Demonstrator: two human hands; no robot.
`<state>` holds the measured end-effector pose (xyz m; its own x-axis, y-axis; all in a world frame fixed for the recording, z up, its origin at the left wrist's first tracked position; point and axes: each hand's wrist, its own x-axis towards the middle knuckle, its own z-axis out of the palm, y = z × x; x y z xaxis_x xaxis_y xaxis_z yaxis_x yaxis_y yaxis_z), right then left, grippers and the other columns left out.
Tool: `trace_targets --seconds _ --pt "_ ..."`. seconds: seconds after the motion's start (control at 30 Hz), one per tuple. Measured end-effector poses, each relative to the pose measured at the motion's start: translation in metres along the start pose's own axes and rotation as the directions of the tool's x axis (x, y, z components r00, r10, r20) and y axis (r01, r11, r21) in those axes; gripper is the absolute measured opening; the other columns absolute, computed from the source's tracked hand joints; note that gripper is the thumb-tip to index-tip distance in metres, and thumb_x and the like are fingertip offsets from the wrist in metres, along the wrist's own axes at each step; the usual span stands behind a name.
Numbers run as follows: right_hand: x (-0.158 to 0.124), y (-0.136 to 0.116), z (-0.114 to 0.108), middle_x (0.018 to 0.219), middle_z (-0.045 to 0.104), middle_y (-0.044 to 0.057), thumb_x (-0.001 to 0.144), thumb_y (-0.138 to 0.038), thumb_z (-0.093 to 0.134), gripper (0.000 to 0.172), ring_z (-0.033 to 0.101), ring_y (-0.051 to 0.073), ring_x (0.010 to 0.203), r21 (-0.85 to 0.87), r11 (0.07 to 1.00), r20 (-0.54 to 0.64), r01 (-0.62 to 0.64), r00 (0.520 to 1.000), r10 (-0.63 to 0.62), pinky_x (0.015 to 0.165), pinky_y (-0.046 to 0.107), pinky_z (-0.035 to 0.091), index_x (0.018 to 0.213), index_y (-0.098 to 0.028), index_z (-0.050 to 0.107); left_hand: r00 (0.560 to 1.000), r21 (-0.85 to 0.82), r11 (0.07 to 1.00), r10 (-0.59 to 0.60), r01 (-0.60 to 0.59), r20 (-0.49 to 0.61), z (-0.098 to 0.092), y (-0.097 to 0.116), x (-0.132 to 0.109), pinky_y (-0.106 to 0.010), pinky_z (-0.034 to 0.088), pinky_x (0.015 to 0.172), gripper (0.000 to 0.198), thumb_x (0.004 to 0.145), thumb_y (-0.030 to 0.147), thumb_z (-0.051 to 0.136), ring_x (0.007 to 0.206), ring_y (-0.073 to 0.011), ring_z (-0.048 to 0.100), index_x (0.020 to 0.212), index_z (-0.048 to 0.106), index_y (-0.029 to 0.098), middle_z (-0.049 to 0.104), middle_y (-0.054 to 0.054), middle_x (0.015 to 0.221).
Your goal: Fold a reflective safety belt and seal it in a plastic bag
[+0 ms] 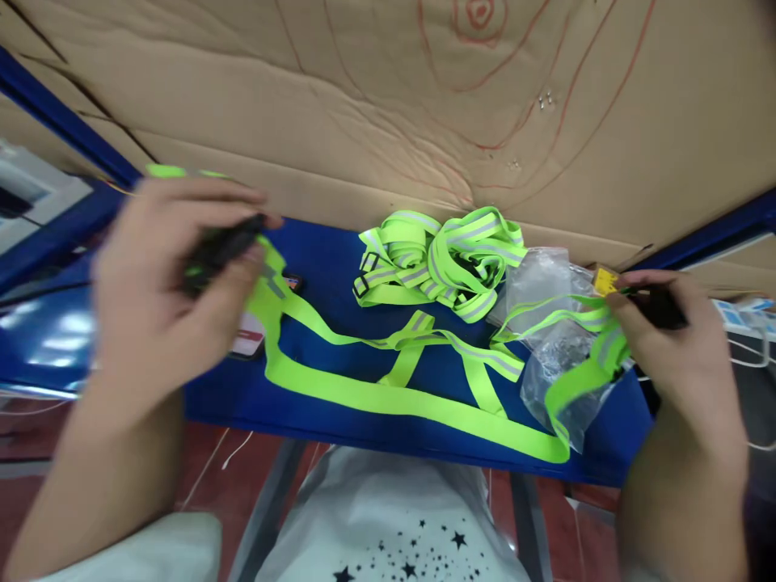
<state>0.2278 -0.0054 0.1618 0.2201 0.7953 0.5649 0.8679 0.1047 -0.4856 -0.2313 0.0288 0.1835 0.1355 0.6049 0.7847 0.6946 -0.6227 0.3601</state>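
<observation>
My left hand [163, 275] is closed round a black buckle [221, 246] at one end of a neon-green reflective strap harness [388, 396]. My right hand [679, 339] pinches the harness's other end, where a second black buckle [658, 307] shows between its fingers. The harness is stretched across the blue table [327, 267] between the two hands, its cross straps lying flat. A bundled green reflective harness [440, 263] lies behind it.
Clear plastic bags [551, 323] lie under the strap near my right hand, with a small yellow tag [605, 280] beside them. A cardboard sheet [424, 97] with red pen lines stands behind the table. A white and red card [248, 335] lies below my left hand.
</observation>
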Motion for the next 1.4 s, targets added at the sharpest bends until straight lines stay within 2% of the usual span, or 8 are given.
trace_targets --seconds 0.07,0.17,0.23,0.33,0.6,0.83,1.03,1.4 --pt "-0.009 -0.010 0.021 0.111 0.073 0.009 0.088 -0.027 0.071 0.026 0.070 0.021 0.100 0.041 0.986 0.096 0.165 0.981 -0.168 0.089 0.035 0.053 0.114 -0.022 0.070 0.988 -0.044 0.993 0.117 -0.113 0.101 0.033 0.005 -0.011 -0.047 0.056 0.106 0.028 0.091 0.012 0.065 0.118 -0.0243 0.067 0.118 0.067 0.018 0.071 -0.010 0.123" --pt "-0.030 -0.039 0.061 0.129 0.068 0.011 0.093 -0.013 0.059 0.030 0.065 0.024 0.121 0.178 0.899 0.241 0.401 0.868 -0.435 0.102 0.040 0.050 0.120 -0.021 0.068 0.924 -0.163 0.973 0.210 -0.165 0.321 0.090 0.020 -0.038 -0.048 0.057 0.107 0.035 0.091 0.010 0.059 0.127 -0.0286 0.062 0.126 0.060 0.014 0.061 -0.017 0.134" --pt "-0.044 -0.056 0.085 0.126 0.070 0.010 0.091 -0.008 0.058 0.036 0.063 0.026 0.116 0.085 0.872 0.242 0.482 0.839 -0.487 0.097 0.041 0.047 0.123 -0.019 0.068 0.876 -0.170 0.959 0.278 -0.228 0.395 0.119 0.030 -0.058 -0.052 0.057 0.108 0.039 0.090 0.013 0.060 0.129 -0.0335 0.060 0.129 0.057 0.012 0.059 -0.020 0.136" --pt "-0.062 -0.072 0.108 0.116 0.071 0.011 0.088 -0.008 0.061 0.032 0.062 0.028 0.106 -0.063 0.866 0.259 0.497 0.846 -0.467 0.088 0.040 0.041 0.118 -0.016 0.068 0.850 -0.197 0.947 0.315 -0.253 0.423 0.140 0.040 -0.080 -0.052 0.058 0.106 0.038 0.093 0.016 0.059 0.127 -0.0353 0.061 0.130 0.055 0.011 0.059 -0.022 0.133" --pt "-0.086 -0.079 0.121 0.103 0.069 0.011 0.089 -0.014 0.062 0.022 0.057 0.027 0.095 -0.082 0.864 0.338 0.497 0.829 -0.445 0.083 0.039 0.034 0.110 -0.014 0.066 0.846 -0.289 0.947 0.269 -0.144 0.460 0.140 0.047 -0.093 -0.053 0.057 0.107 0.048 0.094 0.014 0.056 0.126 -0.0334 0.061 0.140 0.044 0.014 0.059 -0.020 0.133" --pt "-0.084 -0.079 0.120 0.107 0.070 0.009 0.087 -0.015 0.065 0.029 0.056 0.027 0.099 -0.108 0.879 0.315 0.464 0.854 -0.413 0.084 0.038 0.034 0.117 -0.015 0.067 0.875 -0.284 0.939 0.295 -0.193 0.384 0.140 0.043 -0.096 -0.052 0.059 0.101 0.048 0.093 0.012 0.054 0.123 -0.0337 0.062 0.139 0.041 0.013 0.060 -0.021 0.130" --pt "-0.088 -0.083 0.120 0.106 0.070 0.010 0.092 -0.016 0.063 0.025 0.053 0.028 0.097 -0.170 0.845 0.335 0.507 0.836 -0.435 0.082 0.040 0.033 0.116 -0.015 0.066 0.855 -0.204 0.965 0.242 -0.164 0.458 0.140 0.041 -0.097 -0.053 0.056 0.103 0.062 0.085 0.006 0.055 0.129 -0.0355 0.060 0.144 0.038 0.014 0.058 -0.022 0.136" --pt "-0.088 -0.089 0.117 0.103 0.069 0.010 0.093 -0.015 0.062 0.022 0.054 0.028 0.095 -0.171 0.835 0.372 0.523 0.819 -0.437 0.081 0.039 0.032 0.115 -0.015 0.066 0.850 -0.147 0.938 0.347 -0.314 0.397 0.140 0.048 -0.100 -0.046 0.059 0.088 0.065 0.076 -0.003 0.049 0.111 -0.0336 0.068 0.139 0.043 0.011 0.064 -0.022 0.129"
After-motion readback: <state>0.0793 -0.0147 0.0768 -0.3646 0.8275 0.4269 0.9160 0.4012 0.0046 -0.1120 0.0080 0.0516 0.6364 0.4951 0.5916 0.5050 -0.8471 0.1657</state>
